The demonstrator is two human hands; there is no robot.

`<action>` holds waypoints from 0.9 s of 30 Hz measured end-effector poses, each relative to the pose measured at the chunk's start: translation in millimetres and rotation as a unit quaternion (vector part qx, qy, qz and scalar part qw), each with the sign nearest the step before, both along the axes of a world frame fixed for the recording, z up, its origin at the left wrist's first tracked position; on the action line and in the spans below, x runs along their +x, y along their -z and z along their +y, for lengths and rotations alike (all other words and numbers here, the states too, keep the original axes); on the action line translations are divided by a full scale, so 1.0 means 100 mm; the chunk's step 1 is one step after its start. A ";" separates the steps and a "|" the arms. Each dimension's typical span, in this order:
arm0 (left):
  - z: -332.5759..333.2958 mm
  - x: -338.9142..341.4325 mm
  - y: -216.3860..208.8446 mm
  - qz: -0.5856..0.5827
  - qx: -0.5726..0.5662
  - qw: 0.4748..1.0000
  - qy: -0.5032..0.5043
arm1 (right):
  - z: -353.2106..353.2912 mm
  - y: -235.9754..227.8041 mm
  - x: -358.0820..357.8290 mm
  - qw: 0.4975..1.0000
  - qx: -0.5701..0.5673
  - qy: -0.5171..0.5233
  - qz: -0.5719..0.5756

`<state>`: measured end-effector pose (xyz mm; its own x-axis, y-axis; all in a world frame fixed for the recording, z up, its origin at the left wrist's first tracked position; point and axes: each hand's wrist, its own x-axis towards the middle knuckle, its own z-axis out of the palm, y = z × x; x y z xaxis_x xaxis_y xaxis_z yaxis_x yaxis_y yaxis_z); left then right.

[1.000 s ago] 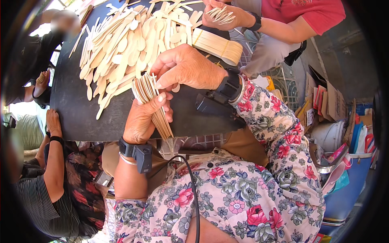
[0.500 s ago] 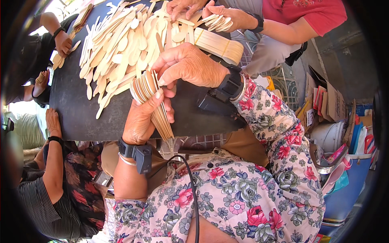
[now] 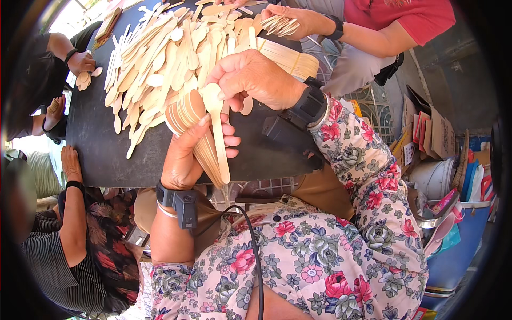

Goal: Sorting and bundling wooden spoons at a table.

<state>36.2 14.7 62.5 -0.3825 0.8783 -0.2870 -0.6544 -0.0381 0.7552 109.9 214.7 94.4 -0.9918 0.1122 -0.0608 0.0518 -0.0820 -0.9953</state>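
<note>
My left hand (image 3: 184,154) is wrapped round a thick fanned stack of wooden spoons (image 3: 185,113), their rounded bowls up and their handles slanting down toward the table's near edge. Between thumb and fingers, my right hand (image 3: 256,80) pinches the bowl of a single wooden spoon (image 3: 218,133). That spoon hangs upright just right of the stack, its handle in front of my left fingertips. Beyond both hands lies a large loose pile of pale wooden spoons (image 3: 160,69) on the dark table (image 3: 106,154).
A banded bundle of wooden sticks (image 3: 288,57) lies behind my right hand. At the far right, a co-worker's hand (image 3: 298,22) holds several spoons. Another person's hand (image 3: 81,64) holds spoons on the left. Cardboard (image 3: 440,136) and a blue bin (image 3: 458,245) stand at right.
My right hand has drawn slightly up, now showing one spoon apart from the stack. The left-hand stack has turned a little, its bowls facing more toward me. The co-worker's hand on the left has shifted.
</note>
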 end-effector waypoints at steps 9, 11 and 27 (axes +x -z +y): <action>-0.04 -0.02 0.03 -0.089 0.081 0.991 0.059 | 0.07 -0.06 0.04 0.994 -0.103 -0.030 -0.006; -0.06 -0.03 0.05 -0.074 0.092 0.991 0.061 | 0.07 -0.06 0.04 0.994 -0.108 -0.027 -0.006; 0.00 0.07 0.03 0.085 -0.036 0.996 -0.003 | -0.14 -0.06 0.08 0.998 -0.054 0.016 -0.029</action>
